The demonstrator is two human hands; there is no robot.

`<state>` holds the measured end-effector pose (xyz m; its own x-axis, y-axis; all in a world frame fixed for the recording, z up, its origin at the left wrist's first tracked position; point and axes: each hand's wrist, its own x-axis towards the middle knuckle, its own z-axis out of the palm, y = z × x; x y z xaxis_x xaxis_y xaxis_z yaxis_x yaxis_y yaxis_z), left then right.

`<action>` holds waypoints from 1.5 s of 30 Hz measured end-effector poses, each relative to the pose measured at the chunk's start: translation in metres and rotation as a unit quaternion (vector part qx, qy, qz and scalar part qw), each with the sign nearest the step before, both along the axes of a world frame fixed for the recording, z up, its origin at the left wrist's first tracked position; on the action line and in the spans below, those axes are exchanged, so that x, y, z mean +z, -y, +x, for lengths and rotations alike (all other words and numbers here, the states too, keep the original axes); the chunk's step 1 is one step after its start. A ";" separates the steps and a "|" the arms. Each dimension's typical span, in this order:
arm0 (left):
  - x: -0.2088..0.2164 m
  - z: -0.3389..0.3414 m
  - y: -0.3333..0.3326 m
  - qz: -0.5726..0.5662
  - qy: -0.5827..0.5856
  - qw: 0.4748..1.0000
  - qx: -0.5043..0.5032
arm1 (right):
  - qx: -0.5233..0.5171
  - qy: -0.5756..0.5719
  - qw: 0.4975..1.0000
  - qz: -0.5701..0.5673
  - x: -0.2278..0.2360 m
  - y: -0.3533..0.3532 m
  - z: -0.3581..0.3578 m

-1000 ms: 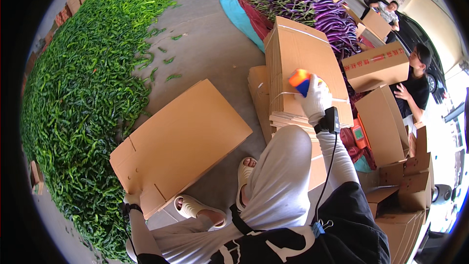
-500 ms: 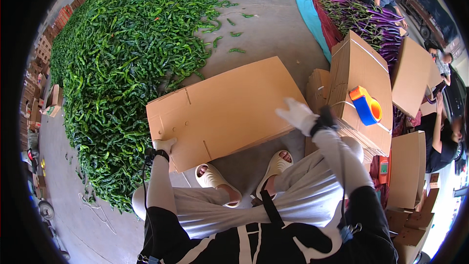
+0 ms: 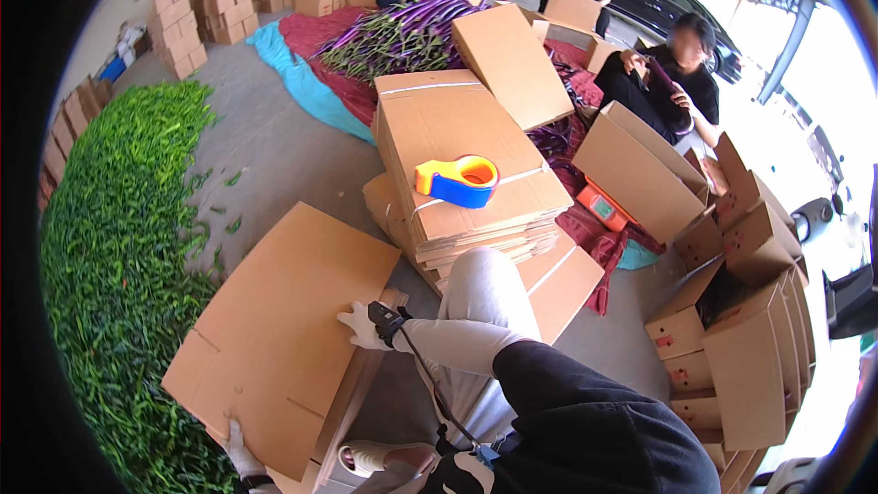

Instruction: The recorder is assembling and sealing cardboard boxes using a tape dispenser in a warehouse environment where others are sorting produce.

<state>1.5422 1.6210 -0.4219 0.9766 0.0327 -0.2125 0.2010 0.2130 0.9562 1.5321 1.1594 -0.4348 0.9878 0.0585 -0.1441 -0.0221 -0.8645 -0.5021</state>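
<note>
Flat carton (image 3: 283,329) between left grip (image 3: 240,450) and right grip (image 3: 366,325).
Probably light and stiff but weaker at its creases, it seems best taken by opposite edges. The left grip touches its near end, the right grip its right edge; whether either is clamped, I cannot tell. More sheets (image 3: 347,402) lie beneath; green peppers (image 3: 119,311) spread left of the left grip; a tape dispenser (image 3: 462,190) rests on bundled cartons (image 3: 439,119) beyond the right grip.
</note>
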 end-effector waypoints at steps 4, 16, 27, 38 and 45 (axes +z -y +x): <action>0.092 -0.024 -0.071 0.221 0.072 0.970 -0.072 | -0.030 0.308 0.948 -0.069 0.119 -0.008 0.007; 0.100 -0.089 -0.120 0.168 0.075 0.958 0.222 | 0.223 0.376 0.886 -0.153 0.221 0.040 0.041; 0.174 -0.041 -0.057 -0.024 0.074 0.929 0.362 | 0.395 -0.150 0.906 0.018 0.270 0.026 0.007; 0.146 -0.041 -0.148 -0.014 0.064 0.940 0.336 | 0.429 -0.199 0.872 0.128 0.225 0.029 0.023; 0.175 -0.018 -0.158 0.510 0.024 0.849 0.137 | 0.447 0.247 0.857 -0.064 0.191 0.015 0.002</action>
<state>1.5242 1.7789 -0.2466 0.9090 0.4040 0.1026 0.2340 -0.6984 0.6764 1.5341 1.1440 -0.2436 0.4986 0.8390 0.2179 0.8663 -0.4735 -0.1592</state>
